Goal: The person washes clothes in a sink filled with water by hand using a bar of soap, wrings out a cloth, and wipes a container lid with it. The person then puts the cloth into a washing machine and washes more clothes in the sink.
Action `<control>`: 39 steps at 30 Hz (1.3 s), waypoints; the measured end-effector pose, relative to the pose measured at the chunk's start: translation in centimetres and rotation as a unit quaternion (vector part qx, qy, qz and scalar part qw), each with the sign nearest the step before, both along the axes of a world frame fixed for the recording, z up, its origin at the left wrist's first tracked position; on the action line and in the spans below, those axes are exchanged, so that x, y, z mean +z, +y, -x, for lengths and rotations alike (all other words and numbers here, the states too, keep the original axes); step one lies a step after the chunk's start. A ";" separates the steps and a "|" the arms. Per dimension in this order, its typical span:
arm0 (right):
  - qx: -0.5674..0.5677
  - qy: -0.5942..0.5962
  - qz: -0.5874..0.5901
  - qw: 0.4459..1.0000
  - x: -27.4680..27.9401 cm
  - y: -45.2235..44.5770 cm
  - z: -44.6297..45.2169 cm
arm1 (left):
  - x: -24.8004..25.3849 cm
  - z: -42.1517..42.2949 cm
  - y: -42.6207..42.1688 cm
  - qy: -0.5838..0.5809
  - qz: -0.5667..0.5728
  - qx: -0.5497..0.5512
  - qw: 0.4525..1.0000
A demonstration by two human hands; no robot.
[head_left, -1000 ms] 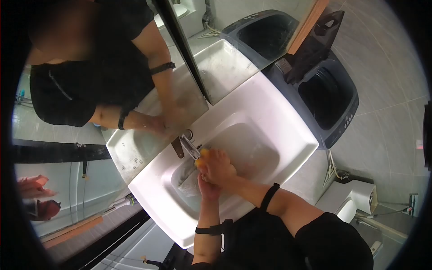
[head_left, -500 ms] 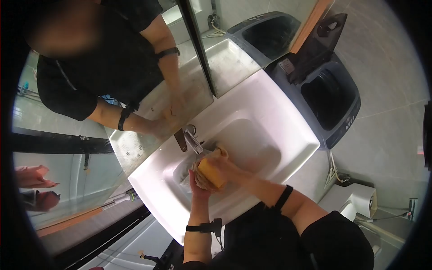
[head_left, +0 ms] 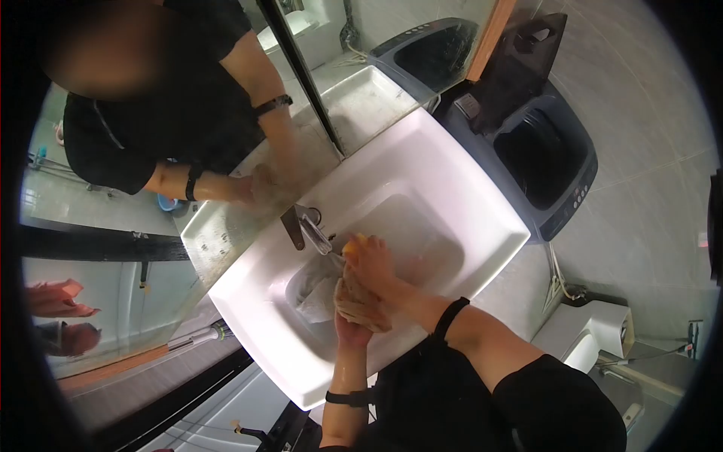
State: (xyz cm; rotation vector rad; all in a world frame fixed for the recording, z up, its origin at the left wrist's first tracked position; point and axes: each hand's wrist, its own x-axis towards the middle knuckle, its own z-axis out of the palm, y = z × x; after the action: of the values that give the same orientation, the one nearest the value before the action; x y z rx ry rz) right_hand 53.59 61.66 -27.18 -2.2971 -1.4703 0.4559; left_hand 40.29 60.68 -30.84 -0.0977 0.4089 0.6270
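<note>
Over the basin of the white sink [head_left: 478,222], my left hand [head_left: 352,328] is wrapped round a wet beige cloth [head_left: 357,305]. My right hand [head_left: 374,265] lies across the cloth's upper part, its fingers closed on a yellow-orange sponge [head_left: 352,247] just below the metal faucet [head_left: 312,232]. Most of the sponge is hidden under the fingers. A whitish cloth [head_left: 318,301] lies in the basin to the left of my hands.
Behind the sink, a mirror [head_left: 226,151] reflects a person in black. An open-lidded grey washing machine [head_left: 553,162] stands to the right of the sink. A white toilet [head_left: 584,343] is at the lower right.
Half a second ago the sponge's broad face showed against the cloth; now my right hand covers it, nearer the faucet. My left hand has moved slightly right and down with the cloth.
</note>
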 end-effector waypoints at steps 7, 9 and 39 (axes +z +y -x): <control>0.089 -0.002 -0.067 0.994 2.7 -1.8 3.2 | -1.8 0.9 1.2 0.044 -0.089 0.000 0.995; 0.095 -0.005 -0.122 0.988 2.1 -2.4 4.5 | -0.8 0.6 1.2 0.055 -0.067 -0.008 0.996; -0.087 0.265 -0.082 0.957 -1.1 -2.1 3.0 | -2.9 -0.7 0.9 0.476 -0.346 0.105 0.802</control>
State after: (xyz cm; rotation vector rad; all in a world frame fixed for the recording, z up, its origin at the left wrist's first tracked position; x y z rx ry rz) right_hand 50.58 59.55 -28.32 -1.9452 -0.9944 0.7900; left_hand 40.99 61.60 -33.75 0.9337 1.1239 0.9936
